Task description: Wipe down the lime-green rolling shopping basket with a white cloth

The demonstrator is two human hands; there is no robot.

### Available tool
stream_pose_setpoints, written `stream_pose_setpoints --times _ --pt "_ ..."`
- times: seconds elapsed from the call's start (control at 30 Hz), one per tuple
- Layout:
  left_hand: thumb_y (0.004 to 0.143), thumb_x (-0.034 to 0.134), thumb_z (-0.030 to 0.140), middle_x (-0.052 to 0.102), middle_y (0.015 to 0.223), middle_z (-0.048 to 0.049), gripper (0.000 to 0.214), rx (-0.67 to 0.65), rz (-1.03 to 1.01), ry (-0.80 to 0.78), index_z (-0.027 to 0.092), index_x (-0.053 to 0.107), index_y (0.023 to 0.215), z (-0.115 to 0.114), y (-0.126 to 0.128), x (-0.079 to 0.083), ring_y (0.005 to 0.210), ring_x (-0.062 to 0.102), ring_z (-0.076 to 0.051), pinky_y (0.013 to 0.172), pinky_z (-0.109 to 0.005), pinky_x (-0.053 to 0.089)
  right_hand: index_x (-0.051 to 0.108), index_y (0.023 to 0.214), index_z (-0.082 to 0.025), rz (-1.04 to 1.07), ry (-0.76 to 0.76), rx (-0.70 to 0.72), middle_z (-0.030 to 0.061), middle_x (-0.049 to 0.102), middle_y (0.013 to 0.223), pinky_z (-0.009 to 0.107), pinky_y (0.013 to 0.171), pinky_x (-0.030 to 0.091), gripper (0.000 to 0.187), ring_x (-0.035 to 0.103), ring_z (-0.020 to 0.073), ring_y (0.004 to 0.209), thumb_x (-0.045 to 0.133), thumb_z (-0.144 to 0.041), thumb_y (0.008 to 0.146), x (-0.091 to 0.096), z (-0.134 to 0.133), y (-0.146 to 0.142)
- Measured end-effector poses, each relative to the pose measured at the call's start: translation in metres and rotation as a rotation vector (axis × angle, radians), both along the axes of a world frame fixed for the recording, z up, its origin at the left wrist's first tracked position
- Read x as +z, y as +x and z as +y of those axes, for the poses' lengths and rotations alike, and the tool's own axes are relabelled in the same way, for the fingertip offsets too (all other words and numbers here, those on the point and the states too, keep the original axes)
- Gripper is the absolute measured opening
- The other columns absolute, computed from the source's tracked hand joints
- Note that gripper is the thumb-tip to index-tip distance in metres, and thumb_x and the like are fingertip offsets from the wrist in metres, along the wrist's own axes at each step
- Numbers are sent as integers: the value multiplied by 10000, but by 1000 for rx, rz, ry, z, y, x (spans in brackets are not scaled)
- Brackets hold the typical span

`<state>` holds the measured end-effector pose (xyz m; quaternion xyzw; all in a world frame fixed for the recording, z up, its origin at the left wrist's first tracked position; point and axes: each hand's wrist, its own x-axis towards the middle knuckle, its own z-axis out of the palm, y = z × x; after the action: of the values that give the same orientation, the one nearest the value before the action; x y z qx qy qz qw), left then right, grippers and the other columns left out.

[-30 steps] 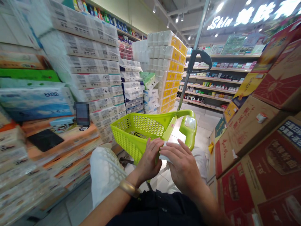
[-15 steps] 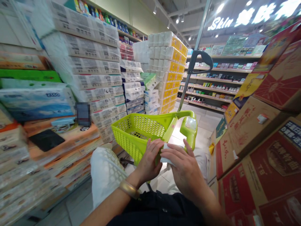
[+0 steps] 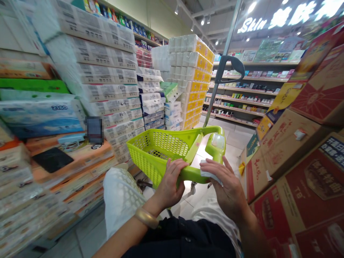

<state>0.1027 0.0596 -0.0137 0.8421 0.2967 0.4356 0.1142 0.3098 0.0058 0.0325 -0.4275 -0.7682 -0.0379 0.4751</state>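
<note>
In front of me is a lime-green plastic cart basket (image 3: 146, 157) with perforated walls, its rim running round to a rounded handle frame on the right. My left hand (image 3: 173, 179) is wrapped over the near rim, fingers on top and thumb below. Farther right along the same rim, my right hand (image 3: 223, 179) presses a folded white wipe (image 3: 211, 173) against the green bar, its fingers lying over the wipe. A light-coloured panel (image 3: 217, 141) sits on the frame above that hand. The basket's visible floor is a dark grid.
Packaged tissue stacks (image 3: 110, 75) rise on the left, near a dark tablet (image 3: 53, 159) lying on orange packs. Cardboard cartons (image 3: 290, 143) are piled close on the right. A metal pole with a grey handle (image 3: 219, 70) stands behind the basket; stocked shelves (image 3: 249, 87) are beyond.
My right hand has slid the white wipe rightward along the green rim, away from my left hand, toward the corner. My left hand has stayed in place on the rim.
</note>
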Motion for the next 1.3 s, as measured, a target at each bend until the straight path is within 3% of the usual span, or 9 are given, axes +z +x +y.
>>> stream_pose_setpoints --times 0.2,0.6,0.8,1.0,1.17,1.3 --pt "770 510 93 569 1275 -117 530 -7 -13 -38 223 433 1278 -1 0 2 1320 455 -288 1198 -623 108 691 1049 -294 177 -8 -107 11 747 1136 536 1214 180 183 652 227 1175 538 -267 951 -8 20 35" --pt "691 524 154 597 1252 -107 469 -34 -19 -226 218 513 1156 23 22 15 1302 473 -300 1199 -617 69 709 1011 -270 388 -13 -129 35 751 1135 559 1192 224 186 631 256 1211 557 -332 925 -23 45 42" --pt "640 489 145 634 1211 -80 468 -11 -68 -270 231 541 1097 32 7 16 1288 497 -288 1204 -610 35 694 1038 -263 327 5 -143 50 742 1154 576 1178 249 188 616 255 1232 539 -315 947 -22 38 23" --pt "674 467 188 644 1210 -82 353 15 -77 -326 230 561 1012 32 -19 23 1264 528 -279 1207 -601 19 673 1093 -264 182 81 -80 45 740 1153 552 1170 283 210 618 244 1227 527 -214 950 -23 27 2" --pt "782 442 288 667 1141 -82 199 42 -134 -336 225 565 927 33 -30 25 1223 558 -268 1211 -582 63 663 1117 -258 110 131 -52 44 737 1165 483 1163 320 234 630 228 1210 537 -167 942 -20 20 -17" --pt "873 384 394 680 1035 -70 245 91 -172 -337 223 555 834 34 -36 28 1159 591 -240 1218 -536 110 658 1143 -259 58 142 -83 32 739 1167 447 1167 301 265 638 208 1202 511 -143 955 -16 18 -25"
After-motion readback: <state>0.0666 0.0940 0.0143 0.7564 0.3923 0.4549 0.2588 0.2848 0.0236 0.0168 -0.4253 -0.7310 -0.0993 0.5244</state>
